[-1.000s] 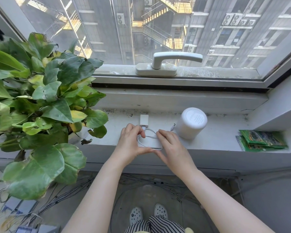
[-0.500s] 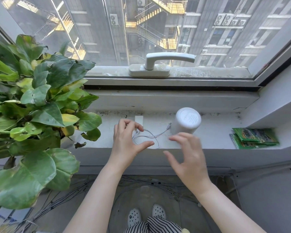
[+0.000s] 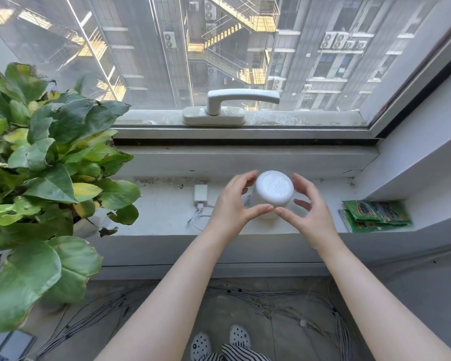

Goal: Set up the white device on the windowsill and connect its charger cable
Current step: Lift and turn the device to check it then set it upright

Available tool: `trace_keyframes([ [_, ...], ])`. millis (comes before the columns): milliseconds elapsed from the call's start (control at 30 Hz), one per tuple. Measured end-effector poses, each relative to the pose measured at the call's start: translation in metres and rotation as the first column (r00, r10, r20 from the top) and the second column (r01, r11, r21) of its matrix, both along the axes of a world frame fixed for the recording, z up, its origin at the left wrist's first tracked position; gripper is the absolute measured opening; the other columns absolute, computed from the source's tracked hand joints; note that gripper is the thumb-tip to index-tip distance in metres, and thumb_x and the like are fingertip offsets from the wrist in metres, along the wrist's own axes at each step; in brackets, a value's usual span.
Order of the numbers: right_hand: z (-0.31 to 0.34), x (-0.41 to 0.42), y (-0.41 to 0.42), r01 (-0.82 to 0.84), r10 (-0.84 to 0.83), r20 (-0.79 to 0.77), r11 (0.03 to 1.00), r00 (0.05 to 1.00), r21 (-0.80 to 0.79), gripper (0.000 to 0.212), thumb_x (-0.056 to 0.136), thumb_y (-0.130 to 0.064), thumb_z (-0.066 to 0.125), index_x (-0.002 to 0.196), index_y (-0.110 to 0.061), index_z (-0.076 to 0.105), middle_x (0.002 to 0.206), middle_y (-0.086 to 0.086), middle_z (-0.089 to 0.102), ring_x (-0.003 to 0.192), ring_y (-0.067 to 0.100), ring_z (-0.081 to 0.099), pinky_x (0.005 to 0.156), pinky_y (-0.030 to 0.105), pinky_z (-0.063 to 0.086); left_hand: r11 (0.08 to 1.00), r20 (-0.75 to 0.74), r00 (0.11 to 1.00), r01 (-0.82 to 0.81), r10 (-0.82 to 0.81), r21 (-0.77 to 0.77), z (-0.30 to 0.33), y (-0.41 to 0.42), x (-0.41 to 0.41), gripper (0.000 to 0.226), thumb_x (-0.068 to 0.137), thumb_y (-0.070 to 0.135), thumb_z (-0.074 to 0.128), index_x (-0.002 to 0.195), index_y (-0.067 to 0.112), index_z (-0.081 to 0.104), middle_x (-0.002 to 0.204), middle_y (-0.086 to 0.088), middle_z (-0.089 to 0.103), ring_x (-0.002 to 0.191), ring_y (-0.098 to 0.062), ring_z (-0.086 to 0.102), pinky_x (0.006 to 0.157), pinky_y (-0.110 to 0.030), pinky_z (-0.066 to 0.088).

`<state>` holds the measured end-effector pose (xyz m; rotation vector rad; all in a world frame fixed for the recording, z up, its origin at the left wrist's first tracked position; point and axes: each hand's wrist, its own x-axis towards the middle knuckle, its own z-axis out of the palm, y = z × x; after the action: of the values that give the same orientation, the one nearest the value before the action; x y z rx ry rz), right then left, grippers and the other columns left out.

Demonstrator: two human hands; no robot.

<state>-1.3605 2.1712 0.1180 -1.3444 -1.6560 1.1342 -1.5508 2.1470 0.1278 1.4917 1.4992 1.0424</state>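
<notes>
Both hands cup the white device, which sits on the windowsill near its middle. The left hand and right hand curve around its sides, thumbs nearly meeting in front; whether they press it I cannot tell. Best to turn it gently so its port faces the charger cable and adapter lying just to its left.

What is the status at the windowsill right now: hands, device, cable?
Left hand and right hand cupped around white device, grip unclear. Charger cable loose beside adapter, not visibly connected. Nothing in the way.
</notes>
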Motion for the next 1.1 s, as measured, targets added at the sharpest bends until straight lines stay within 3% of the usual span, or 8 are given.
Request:
trace_keyframes([
  [200, -0.001, 0.007, 0.011, -0.138, 0.138, 0.019, 0.99, 0.99, -0.011, 0.08, 0.07, -0.025, 0.083, 0.14, -0.027, 0.044, 0.136, -0.019, 0.052, 0.125, -0.002, 0.047, 0.1, 0.032, 0.047, 0.999, 0.047, 0.998, 0.043, -0.042, -0.019, -0.014, 0.007, 0.0, 0.075, 0.067, 0.027, 0.083, 0.135, 0.023, 0.05, 0.132, 0.007, 0.056, 0.12, -0.005, 0.054, 0.104, -0.019, 0.04],
  [400, -0.004, 0.003, 0.016, -0.147, 0.148, -0.01, 0.989, 0.989, 0.007, 0.074, 0.066, -0.032, 0.083, 0.133, -0.029, 0.051, 0.131, -0.02, 0.057, 0.122, 0.0, 0.052, 0.099, 0.034, 0.05, 1.0, 0.107, 0.994, 0.015, -0.018, 0.021, -0.018, 0.007, 0.003, 0.07, 0.066, 0.02, 0.085, 0.128, 0.025, 0.055, 0.127, 0.007, 0.06, 0.118, -0.004, 0.056, 0.102, -0.021, 0.043],
  [633, 0.003, -0.001, 0.016, -0.168, 0.164, -0.103, 0.985, 0.981, -0.03, 0.058, 0.068, -0.049, 0.071, 0.123, -0.04, 0.054, 0.126, -0.015, 0.061, 0.118, -0.001, 0.055, 0.086, 0.018, 0.05, 0.999, 0.227, 0.974, -0.015, 0.022, -0.035, -0.013, 0.006, 0.006, 0.061, 0.07, 0.041, 0.077, 0.126, 0.025, 0.058, 0.129, 0.006, 0.061, 0.119, -0.007, 0.057, 0.103, -0.026, 0.045],
  [800, 0.002, -0.006, 0.017, -0.135, 0.129, -0.141, 0.991, 0.982, -0.027, 0.058, 0.07, -0.048, 0.069, 0.123, -0.027, 0.058, 0.121, -0.012, 0.063, 0.11, -0.003, 0.058, 0.081, 0.011, 0.046, 0.992, 0.286, 0.953, -0.071, 0.097, -0.099, -0.012, 0.007, 0.011, 0.051, 0.074, 0.036, 0.076, 0.12, 0.021, 0.062, 0.122, 0.006, 0.066, 0.116, -0.008, 0.059, 0.103, -0.032, 0.047],
  [933, 0.0, -0.004, 0.017, -0.139, 0.134, -0.152, 0.99, 0.979, -0.021, 0.06, 0.07, -0.048, 0.07, 0.124, -0.023, 0.058, 0.121, -0.009, 0.065, 0.11, 0.002, 0.06, 0.083, 0.013, 0.047, 0.991, 0.309, 0.945, -0.077, 0.109, -0.113, -0.013, 0.008, 0.01, 0.048, 0.073, 0.033, 0.078, 0.117, 0.023, 0.063, 0.119, 0.007, 0.067, 0.115, -0.008, 0.06, 0.102, -0.033, 0.048],
  [1100, 0.003, -0.003, 0.019, -0.158, 0.152, -0.156, 0.987, 0.976, -0.03, 0.055, 0.069, -0.047, 0.071, 0.12, -0.031, 0.058, 0.119, -0.012, 0.065, 0.109, 0.001, 0.06, 0.083, 0.015, 0.048, 0.99, 0.294, 0.948, -0.097, 0.125, -0.106, -0.012, 0.009, 0.011, 0.049, 0.068, 0.039, 0.079, 0.113, 0.025, 0.065, 0.115, 0.007, 0.069, 0.112, -0.009, 0.062, 0.1, -0.038, 0.05],
])
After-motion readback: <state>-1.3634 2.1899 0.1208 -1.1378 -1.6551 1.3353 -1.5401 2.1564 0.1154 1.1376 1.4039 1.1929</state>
